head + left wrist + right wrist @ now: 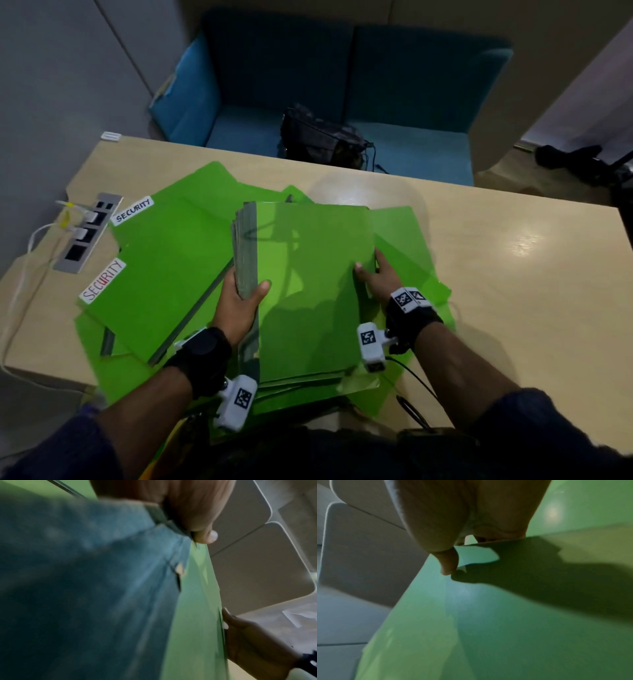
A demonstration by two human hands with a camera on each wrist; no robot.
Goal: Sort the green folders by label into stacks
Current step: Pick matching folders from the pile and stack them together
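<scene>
A thick bundle of green folders (308,274) is held up over the table (513,267). My left hand (245,296) grips its spine edge, thumb on top; in the left wrist view the thumb (204,534) presses the folder edge (197,601). My right hand (371,274) pinches the bundle's right edge, thumb on the top cover (488,615). Two green folders labelled SECURITY (133,210) (102,281) lie flat at the left. More green folders (404,246) lie spread underneath; their labels are hidden.
A grey socket strip (87,236) with white plugs and cables sits in the table's left part. A blue sofa (342,85) with a black bag (322,137) stands behind the table. The table's right half shows bare wood.
</scene>
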